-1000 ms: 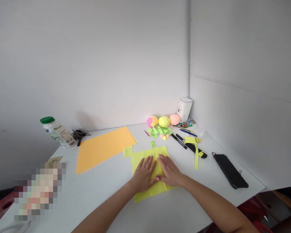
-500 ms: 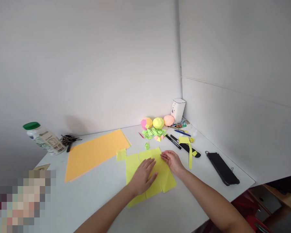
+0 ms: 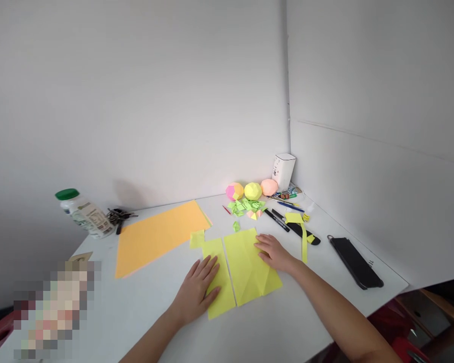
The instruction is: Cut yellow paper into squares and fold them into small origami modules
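Observation:
Two yellow sheets lie side by side on the white table [image 3: 144,312]. My left hand [image 3: 196,292] lies flat, fingers spread, on the narrower left yellow sheet [image 3: 221,290]. My right hand [image 3: 275,253] rests flat with fingers stretched on the right edge of the wider, creased yellow sheet [image 3: 247,269]. A thin gap of table shows between the two sheets. A small yellow scrap [image 3: 197,238] lies just above the left sheet.
A large orange sheet [image 3: 161,234] lies to the left, with keys [image 3: 119,217] and a green-capped bottle [image 3: 83,212] behind it. Three paper balls [image 3: 252,190], green paper bits [image 3: 246,205], pens [image 3: 278,221], a yellow strip [image 3: 301,232], a white box [image 3: 283,170] and a black phone [image 3: 355,262] sit at right.
The yellow sheets have come apart: my left hand slid the narrower one leftwards, while my right hand moved to the right edge of the wider sheet. The camera shifted slightly.

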A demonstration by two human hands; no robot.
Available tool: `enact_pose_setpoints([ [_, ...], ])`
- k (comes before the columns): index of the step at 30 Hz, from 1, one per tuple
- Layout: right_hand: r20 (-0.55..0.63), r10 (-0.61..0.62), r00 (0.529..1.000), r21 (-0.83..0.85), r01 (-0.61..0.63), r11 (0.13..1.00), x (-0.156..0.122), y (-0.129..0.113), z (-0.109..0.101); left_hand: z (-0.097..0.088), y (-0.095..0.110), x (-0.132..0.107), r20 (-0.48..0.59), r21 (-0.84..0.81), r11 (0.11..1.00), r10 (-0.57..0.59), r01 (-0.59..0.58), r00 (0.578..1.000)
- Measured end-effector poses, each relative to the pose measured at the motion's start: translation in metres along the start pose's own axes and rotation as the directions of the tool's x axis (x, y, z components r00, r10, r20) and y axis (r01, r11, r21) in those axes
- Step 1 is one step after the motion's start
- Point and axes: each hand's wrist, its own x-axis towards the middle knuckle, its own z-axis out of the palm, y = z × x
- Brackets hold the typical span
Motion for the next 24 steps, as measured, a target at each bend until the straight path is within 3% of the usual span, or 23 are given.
enact_pose_setpoints([
  [5, 0.017, 0.02, 1.0, 0.002, -0.02, 1.0, 0.0, 0.003, 0.001, -0.001, 0.0, -0.002, 0.044, 0.017, 1.0, 0.014, -0.014, 0.999],
  [11, 0.012, 0.023, 1.0, 0.016, -0.024, 1.0, -0.001, 0.0, -0.002, 0.001, 0.001, -0.001, 0.011, 0.001, 1.0, 0.013, -0.013, 1.0],
  [14, 0.008, 0.029, 1.0, 0.021, -0.029, 0.999, -0.001, -0.001, -0.002, -0.003, 0.003, -0.001, -0.101, -0.057, 0.997, -0.066, 0.06, 0.993],
  [17, 0.002, 0.03, 1.0, 0.031, -0.03, 0.999, -0.001, 0.0, -0.001, -0.008, 0.006, 0.0, -0.233, -0.113, 0.979, -0.192, 0.169, 0.953],
  [24, -0.02, 0.035, 0.999, 0.102, -0.033, 0.994, -0.001, -0.001, -0.002, -0.024, 0.024, 0.03, -0.316, -0.061, 0.996, -0.087, 0.072, 0.945],
])
